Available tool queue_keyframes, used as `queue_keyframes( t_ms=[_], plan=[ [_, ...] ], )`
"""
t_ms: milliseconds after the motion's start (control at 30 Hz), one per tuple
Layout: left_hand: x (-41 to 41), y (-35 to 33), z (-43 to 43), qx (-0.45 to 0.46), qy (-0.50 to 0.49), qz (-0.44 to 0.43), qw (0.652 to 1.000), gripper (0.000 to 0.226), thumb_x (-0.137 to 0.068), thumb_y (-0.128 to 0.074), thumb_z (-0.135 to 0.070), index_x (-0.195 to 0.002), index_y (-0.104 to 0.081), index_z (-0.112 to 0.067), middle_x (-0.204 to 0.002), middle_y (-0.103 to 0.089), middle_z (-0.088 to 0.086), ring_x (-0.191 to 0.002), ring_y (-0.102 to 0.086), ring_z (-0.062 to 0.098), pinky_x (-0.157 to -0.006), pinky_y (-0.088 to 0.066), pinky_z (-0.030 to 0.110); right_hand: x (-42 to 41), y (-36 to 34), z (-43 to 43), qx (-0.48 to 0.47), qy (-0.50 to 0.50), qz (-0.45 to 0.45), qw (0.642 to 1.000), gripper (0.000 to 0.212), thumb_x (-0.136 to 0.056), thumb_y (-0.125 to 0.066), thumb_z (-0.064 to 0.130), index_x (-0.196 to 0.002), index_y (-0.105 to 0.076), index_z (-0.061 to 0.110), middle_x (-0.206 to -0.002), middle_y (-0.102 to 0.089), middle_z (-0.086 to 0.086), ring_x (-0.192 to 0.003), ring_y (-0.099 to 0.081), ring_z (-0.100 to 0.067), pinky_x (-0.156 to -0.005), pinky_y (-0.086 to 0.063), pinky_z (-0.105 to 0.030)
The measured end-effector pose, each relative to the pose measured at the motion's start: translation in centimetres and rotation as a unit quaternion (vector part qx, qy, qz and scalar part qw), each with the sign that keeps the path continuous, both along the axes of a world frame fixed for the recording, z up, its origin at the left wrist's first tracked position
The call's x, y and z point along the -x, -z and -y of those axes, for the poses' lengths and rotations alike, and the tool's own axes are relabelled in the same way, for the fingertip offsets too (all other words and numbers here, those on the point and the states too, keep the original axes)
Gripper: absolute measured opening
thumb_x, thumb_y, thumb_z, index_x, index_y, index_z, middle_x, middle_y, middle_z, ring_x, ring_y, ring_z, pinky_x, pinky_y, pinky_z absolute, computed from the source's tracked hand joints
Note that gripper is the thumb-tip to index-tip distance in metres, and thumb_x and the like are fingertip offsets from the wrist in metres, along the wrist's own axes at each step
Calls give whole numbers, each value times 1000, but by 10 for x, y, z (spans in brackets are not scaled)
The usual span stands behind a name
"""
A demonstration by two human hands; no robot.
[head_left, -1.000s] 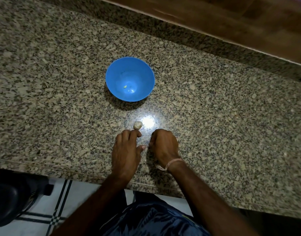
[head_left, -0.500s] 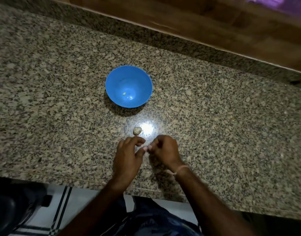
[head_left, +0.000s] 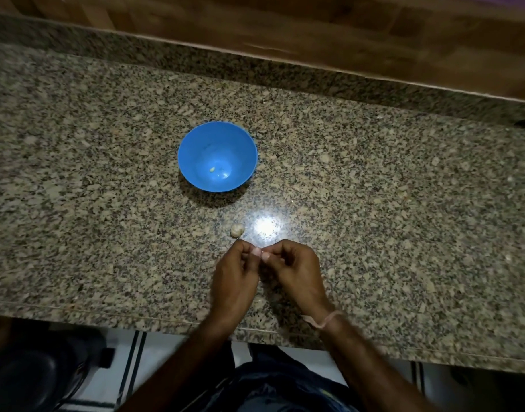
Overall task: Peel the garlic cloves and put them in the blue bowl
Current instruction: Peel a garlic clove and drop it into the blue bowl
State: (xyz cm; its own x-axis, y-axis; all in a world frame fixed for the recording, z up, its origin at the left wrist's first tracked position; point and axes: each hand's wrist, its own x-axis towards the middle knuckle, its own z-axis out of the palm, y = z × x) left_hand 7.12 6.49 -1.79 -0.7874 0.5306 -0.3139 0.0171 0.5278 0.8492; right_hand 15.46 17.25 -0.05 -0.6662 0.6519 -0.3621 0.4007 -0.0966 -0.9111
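A tiny pale piece is pinched by left-hand grip and right-hand grip. Risk: garlic clove at their 12 o'clock could be knocked away by knuckles.

Left hand lifted away from loose clove, met right hand at lower centre, both pinched small pale bit.

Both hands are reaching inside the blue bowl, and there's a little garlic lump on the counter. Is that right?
Not quite. The head view shows the left hand and right hand outside the blue bowl, held together nearer the front edge of the counter, fingertips pinching a small bit too tiny to identify. The little garlic lump does lie on the counter, between bowl and hands.
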Motion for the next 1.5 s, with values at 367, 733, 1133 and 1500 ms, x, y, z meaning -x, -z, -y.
queue_keyframes(
  t_ms=[367,733,1133,1500],
  plan=[
    [-15,2,-8,37,125,-150,980,38,-108,-21,-38,-90,-45,-14,-77,-47,-3,-70,-45,17,-63,-31,33,-9,15,-13,-146,-127,75,978,33,-106,-56,26,-74,-54,19,-62,-53,7,-58,-46,-5,-54,-32,-21],
    [-17,-10,-18,54,87,48,994,30,-111,-36,-24,-88,-51,-12,-76,-55,2,-67,-50,15,-61,-38,35,-13,20,-14,-222,-147,47,963,29,-106,-52,19,-78,-46,14,-68,-45,6,-64,-41,-10,-59,-28,-15],
    [-10,-25,-16,39,84,-46,995,13,-99,-64,-20,-87,-68,-21,-72,-67,-12,-66,-62,-4,-56,-38,9,-19,10,-12,-137,-30,17,990,33,-106,-59,21,-76,-50,9,-61,-48,-3,-56,-36,-6,-52,-29,-27],
    [-10,-32,-11,15,30,-15,999,7,-92,-75,-21,-96,-81,-20,-81,-77,-13,-75,-72,-2,-68,-55,15,-24,9,-12,-196,-42,-14,980,34,-106,-61,21,-74,-48,17,-58,-40,10,-53,-36,-6,-50,-25,-19]
  ],
)
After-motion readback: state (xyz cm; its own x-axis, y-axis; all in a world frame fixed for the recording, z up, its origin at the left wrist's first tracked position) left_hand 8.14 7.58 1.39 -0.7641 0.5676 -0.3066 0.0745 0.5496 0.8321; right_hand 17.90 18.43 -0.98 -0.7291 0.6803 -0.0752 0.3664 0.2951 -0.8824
